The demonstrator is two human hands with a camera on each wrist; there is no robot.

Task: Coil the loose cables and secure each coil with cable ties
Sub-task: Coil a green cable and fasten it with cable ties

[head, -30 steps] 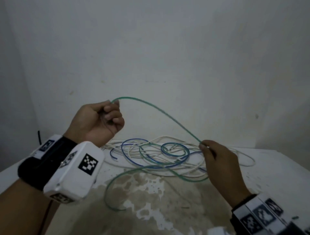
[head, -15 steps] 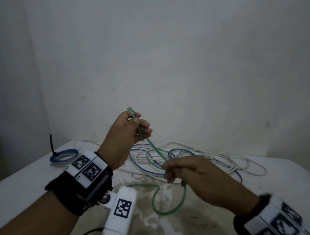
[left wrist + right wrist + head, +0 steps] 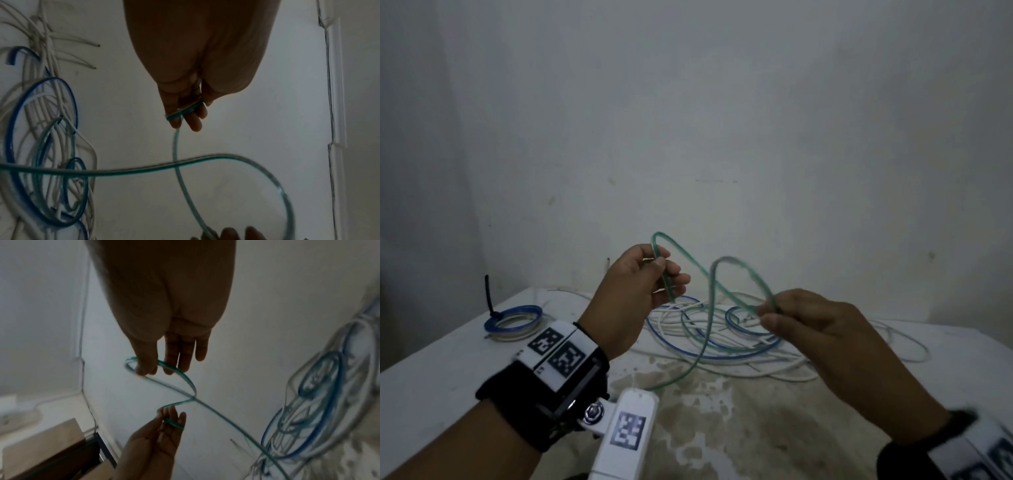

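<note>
Two hands hold one green cable [image 3: 736,274] in the air above the table [image 3: 431,370]. The left hand [image 3: 633,294] pinches its end between thumb and fingers; the right hand [image 3: 822,329], at 3 o'clock from the left, pinches it further along. The cable is thin, translucent green, arching into a loop between the hands, then dropping at 6 o'clock to the loose tangle of white and blue cables [image 3: 722,346]. Half a second earlier the hands were closer and the cable ran nearly straight; now they are apart, with a loop formed. At 9 o'clock lies a tied coil [image 3: 513,322].
</note>
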